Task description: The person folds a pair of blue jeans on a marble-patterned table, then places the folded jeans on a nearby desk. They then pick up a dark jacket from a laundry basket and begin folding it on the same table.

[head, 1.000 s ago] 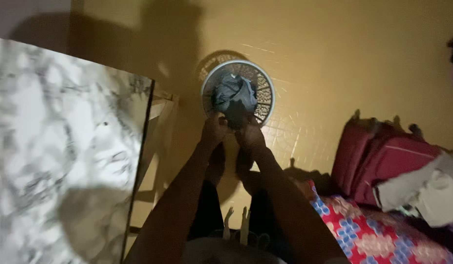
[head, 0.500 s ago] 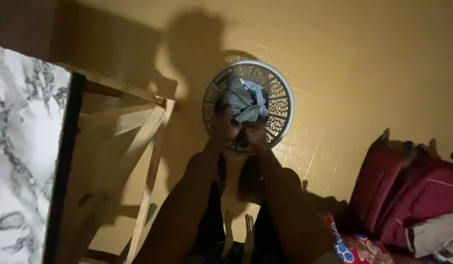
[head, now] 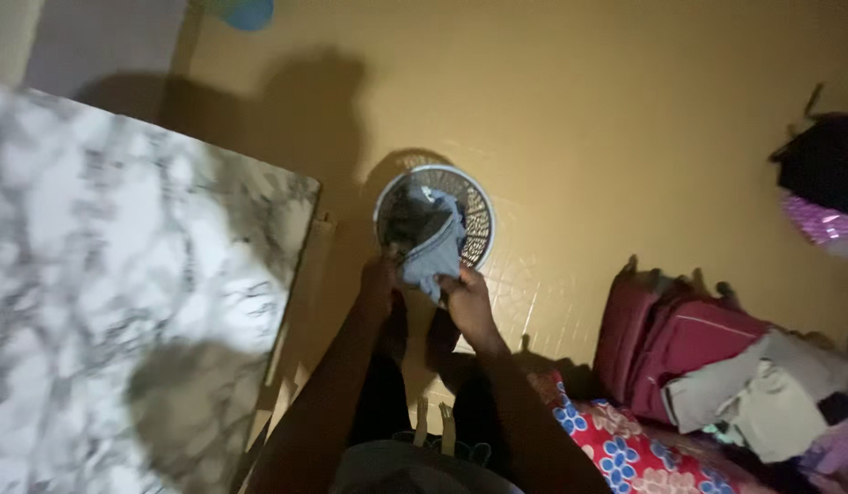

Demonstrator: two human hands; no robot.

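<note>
A round perforated basket [head: 479, 215] stands on the yellow tiled floor, with dark and grey-blue clothes inside. My left hand [head: 380, 274] and my right hand [head: 465, 297] both grip a grey-blue garment [head: 433, 252] at the basket's near rim. The cloth hangs partly over that rim, between my two hands. My legs and feet show below my forearms.
A white marbled tabletop [head: 122, 284] fills the left side. A dark red suitcase [head: 680, 338] with pale clothes [head: 762, 393] piled on it stands at the right. A red flowered cloth [head: 625, 448] lies at the lower right. A dark bag [head: 821, 160] hangs at the far right.
The view has swung back so the marbled tabletop fills the left again. My hands stay at the basket's rim, with the garment now drawn more over the near edge.
</note>
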